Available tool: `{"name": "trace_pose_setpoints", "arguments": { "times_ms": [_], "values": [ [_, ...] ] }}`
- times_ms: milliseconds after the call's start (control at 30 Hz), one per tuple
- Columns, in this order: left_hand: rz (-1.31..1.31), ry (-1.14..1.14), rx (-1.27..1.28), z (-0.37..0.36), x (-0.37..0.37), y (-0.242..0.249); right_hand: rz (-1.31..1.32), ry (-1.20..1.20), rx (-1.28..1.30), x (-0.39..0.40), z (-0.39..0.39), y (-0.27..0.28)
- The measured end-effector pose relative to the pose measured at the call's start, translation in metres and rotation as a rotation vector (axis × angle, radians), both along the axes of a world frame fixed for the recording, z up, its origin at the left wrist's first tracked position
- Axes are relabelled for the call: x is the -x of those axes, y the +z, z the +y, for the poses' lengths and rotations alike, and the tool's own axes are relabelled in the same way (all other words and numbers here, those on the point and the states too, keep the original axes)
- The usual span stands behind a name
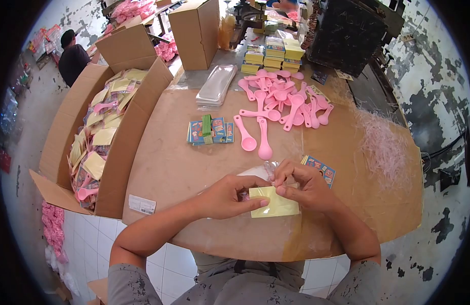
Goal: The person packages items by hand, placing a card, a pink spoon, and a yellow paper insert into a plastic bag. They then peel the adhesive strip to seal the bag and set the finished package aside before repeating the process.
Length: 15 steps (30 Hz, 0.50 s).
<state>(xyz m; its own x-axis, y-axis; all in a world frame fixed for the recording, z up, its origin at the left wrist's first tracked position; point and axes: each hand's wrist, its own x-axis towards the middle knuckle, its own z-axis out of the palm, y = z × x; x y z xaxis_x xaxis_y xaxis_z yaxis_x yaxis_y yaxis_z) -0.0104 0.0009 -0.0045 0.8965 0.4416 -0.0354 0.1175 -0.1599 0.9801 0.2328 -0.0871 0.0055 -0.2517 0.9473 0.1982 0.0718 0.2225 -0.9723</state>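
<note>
A pale yellow card point(281, 208) in what looks like a clear plastic bag is held low over the front of the table. My left hand point(225, 197) grips its left side, thumb on top. Closed in a pinch at the upper edge, my right hand point(307, 184) has crumpled clear plastic point(270, 166) at its fingertips. Printed blue cards point(322, 170) lie just beyond my right hand. Two pink measuring spoons point(265, 145) rest ahead of my hands, in front of a heap of pink spoons point(280, 96). What lies under the yellow card is hidden.
Left of the table stands an open carton point(134, 137) full of bagged cards and spoons. A banded card bundle point(207, 133), clear bags point(216, 87) and card stacks point(273, 49) sit farther back. Plastic shreds point(381, 147) lie right. A person point(73, 60) is at far left.
</note>
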Motion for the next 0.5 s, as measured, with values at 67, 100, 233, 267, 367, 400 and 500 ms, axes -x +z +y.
{"name": "trace_pose_setpoints", "arguments": {
  "times_ms": [67,100,233,267,367,400,500],
  "values": [
    [0.0,0.005,0.002,-0.0004,0.0002,0.0032,-0.063,-0.039,-0.037,0.0024,-0.0002,0.0019],
    [0.0,0.008,0.002,-0.0006,0.0003,0.0037,-0.085,-0.056,-0.04,0.0038,-0.0005,0.0026],
    [-0.005,0.007,0.001,-0.0003,0.0009,-0.0001,-0.142,-0.087,-0.036,0.0069,-0.0011,0.0031],
    [0.002,0.005,-0.001,0.0,0.0011,0.001,-0.144,-0.09,-0.031,0.0073,-0.0012,0.0035],
    [0.001,0.001,-0.003,0.0005,0.0012,0.0018,-0.166,-0.098,-0.036,0.008,-0.0014,0.0047],
    [-0.003,-0.001,-0.004,0.0007,0.0011,0.0015,-0.182,-0.098,-0.05,0.008,-0.0013,0.0052],
    [-0.016,-0.001,-0.018,0.0015,0.001,-0.0032,-0.266,-0.145,-0.057,0.0092,-0.0025,0.0081]
  ]
}}
